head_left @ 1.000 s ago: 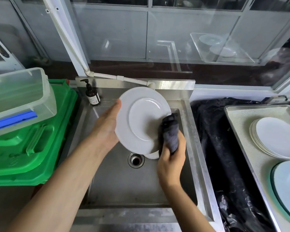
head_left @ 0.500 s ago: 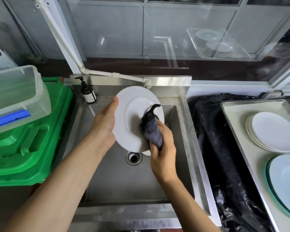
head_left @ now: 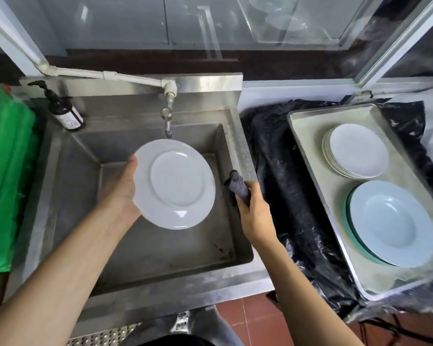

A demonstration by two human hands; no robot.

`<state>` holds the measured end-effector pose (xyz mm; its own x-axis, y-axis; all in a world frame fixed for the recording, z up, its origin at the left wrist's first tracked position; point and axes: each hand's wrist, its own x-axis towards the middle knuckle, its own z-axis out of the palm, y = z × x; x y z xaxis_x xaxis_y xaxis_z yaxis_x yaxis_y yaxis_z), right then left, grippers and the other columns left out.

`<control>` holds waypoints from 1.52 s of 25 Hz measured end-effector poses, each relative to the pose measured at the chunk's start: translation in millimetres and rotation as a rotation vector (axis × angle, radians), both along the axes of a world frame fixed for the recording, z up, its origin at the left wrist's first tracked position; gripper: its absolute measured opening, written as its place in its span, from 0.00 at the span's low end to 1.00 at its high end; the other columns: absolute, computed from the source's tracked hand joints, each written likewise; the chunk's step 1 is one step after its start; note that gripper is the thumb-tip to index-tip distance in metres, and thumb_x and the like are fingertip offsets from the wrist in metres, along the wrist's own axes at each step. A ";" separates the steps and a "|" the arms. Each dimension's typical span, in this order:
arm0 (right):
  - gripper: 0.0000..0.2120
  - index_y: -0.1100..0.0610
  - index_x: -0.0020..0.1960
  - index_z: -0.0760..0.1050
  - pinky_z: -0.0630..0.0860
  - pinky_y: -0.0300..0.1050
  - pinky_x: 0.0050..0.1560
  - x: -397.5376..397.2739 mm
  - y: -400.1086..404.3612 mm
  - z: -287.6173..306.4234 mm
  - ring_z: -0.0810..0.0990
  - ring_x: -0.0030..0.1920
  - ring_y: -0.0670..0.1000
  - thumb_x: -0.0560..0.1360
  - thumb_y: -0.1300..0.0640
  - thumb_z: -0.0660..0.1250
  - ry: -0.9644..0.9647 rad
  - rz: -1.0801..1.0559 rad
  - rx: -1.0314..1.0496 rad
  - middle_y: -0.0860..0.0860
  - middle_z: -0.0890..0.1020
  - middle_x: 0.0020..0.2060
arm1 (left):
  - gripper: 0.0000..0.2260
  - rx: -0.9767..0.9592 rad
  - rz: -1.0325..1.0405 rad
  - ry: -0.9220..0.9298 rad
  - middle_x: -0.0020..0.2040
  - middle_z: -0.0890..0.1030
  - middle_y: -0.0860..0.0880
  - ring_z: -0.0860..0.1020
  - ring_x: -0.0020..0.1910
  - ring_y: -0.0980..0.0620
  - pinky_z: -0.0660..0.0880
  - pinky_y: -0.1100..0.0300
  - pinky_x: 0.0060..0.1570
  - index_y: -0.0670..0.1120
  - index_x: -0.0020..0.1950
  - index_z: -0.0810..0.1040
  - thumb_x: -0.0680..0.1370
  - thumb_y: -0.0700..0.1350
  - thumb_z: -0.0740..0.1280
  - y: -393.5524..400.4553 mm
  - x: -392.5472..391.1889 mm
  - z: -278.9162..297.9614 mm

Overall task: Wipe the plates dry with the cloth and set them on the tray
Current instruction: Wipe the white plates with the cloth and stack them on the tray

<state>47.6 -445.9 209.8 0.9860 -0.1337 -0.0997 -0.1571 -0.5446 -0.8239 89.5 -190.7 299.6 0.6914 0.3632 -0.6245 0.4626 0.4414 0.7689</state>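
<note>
My left hand (head_left: 121,196) grips the white plate (head_left: 174,184) by its left rim, thumb over the edge and fingers out of sight behind it, holding it tilted above the steel sink (head_left: 145,245), just under the tap (head_left: 168,118). My right hand (head_left: 254,213) is curled round the bunched grey cloth (head_left: 238,187), which sticks up from my fist beside the sink's right wall; cloth and plate are apart, with a narrow gap between them. There is open room in the basin below and in front of the plate. To the right, past the sink edge, black plastic sheeting (head_left: 280,176) covers the surface, and on it sits the metal tray (head_left: 308,136). The tray carries a stack of small white plates (head_left: 358,151) toward the back and a stack of wide-rimmed deep plates (head_left: 390,223) toward the front; bare tray floor shows along its left side. A dark pump bottle (head_left: 64,111) stands at the sink's back left corner; its label is too blurred to read. A green bin (head_left: 8,171) fills the left edge.
</note>
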 end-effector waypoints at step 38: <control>0.15 0.53 0.37 0.82 0.82 0.41 0.28 1.0 47.1 50.2 0.83 0.33 0.52 0.78 0.68 0.67 0.273 -0.490 0.455 0.48 0.82 0.26 | 0.24 1.218 -1.213 -0.607 0.75 0.69 0.57 0.67 0.74 0.55 0.65 0.54 0.74 0.57 0.72 0.75 0.78 0.65 0.64 -13.8 -66.4 -25.3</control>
